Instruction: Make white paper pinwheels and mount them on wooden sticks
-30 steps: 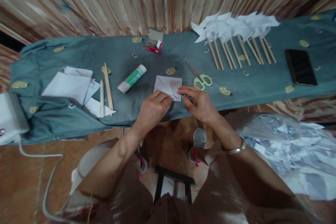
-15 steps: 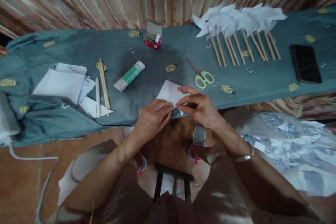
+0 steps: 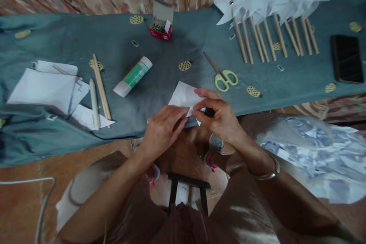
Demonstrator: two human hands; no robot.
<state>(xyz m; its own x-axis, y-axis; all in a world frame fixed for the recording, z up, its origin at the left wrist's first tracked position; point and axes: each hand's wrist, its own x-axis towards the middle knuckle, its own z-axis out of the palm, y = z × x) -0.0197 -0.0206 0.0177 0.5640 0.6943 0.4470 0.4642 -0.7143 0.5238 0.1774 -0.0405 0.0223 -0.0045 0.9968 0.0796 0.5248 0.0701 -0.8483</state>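
A white sheet of folded paper (image 3: 183,94) lies at the near edge of the cloth-covered table, between my two hands. My left hand (image 3: 164,127) pinches the paper's near side with thumb and fingers. From the right, my right hand (image 3: 215,113) grips the same paper close beside the left fingertips, its fingers bent. The exact fold under the fingertips is hidden. Scissors with light green handles (image 3: 225,80) rest just beyond my right hand. A green and white glue stick (image 3: 134,76) lies beyond my left hand.
An open red box of small metal pins (image 3: 161,31) stands farther back. White paper pinwheels (image 3: 265,0) on wooden sticks lie at back right, near a black phone (image 3: 347,59). Paper sheets (image 3: 45,87) and sticks (image 3: 101,87) are at left; a plastic bag of paper pieces (image 3: 317,156) is lower right.
The view has come closer to the table, so its objects look larger and spread outward. Both hands keep hold of the paper, with the fingers slightly shifted.
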